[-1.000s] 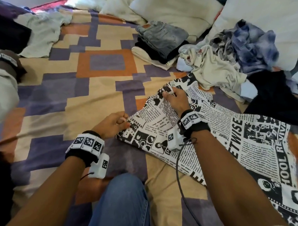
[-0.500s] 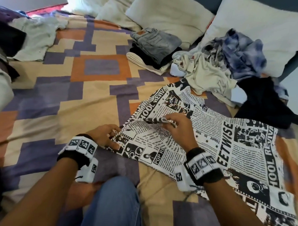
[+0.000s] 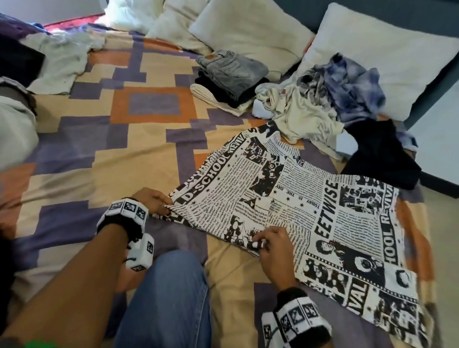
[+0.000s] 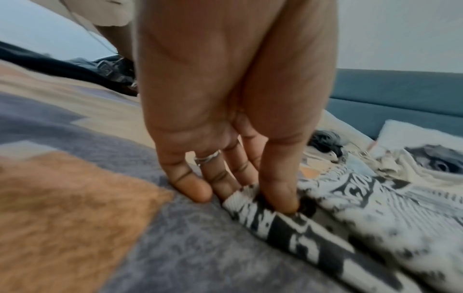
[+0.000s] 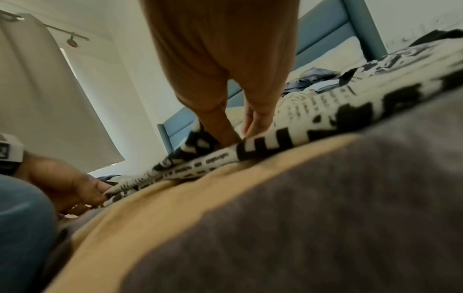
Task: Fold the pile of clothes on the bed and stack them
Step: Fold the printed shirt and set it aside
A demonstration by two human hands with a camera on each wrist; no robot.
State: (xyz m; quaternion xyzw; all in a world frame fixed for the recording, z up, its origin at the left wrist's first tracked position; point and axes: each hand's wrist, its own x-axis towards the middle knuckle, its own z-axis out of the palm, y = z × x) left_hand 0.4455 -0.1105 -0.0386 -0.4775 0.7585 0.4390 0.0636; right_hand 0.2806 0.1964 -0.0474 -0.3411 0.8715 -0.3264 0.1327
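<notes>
A black-and-white newspaper-print garment [image 3: 326, 215] lies spread on the patterned bed cover [image 3: 105, 155], partly folded over itself. My left hand [image 3: 159, 201] pinches its left corner; in the left wrist view the thumb [image 4: 280, 196] presses the cloth edge [image 4: 253, 202] against the fingers. My right hand [image 3: 266, 244] pinches the near hem; in the right wrist view the fingers [image 5: 225, 134] grip a fold of the printed cloth [image 5: 263, 142]. A folded stack topped with grey jeans [image 3: 230, 71] sits near the pillows. An unfolded pile [image 3: 328, 104] of cream, blue tie-dye and black clothes lies at the right.
White pillows [image 3: 250, 27] line the headboard. A pale green garment [image 3: 62, 58] and dark clothes [image 3: 15, 59] lie at the far left. My knee in blue jeans [image 3: 167, 302] rests at the bed's near edge. The bed's right edge drops beyond the black garment [image 3: 381, 156].
My right hand drew the garment's far edge toward me, folding it over, and now pinches the near hem. My left hand stayed at the left corner.
</notes>
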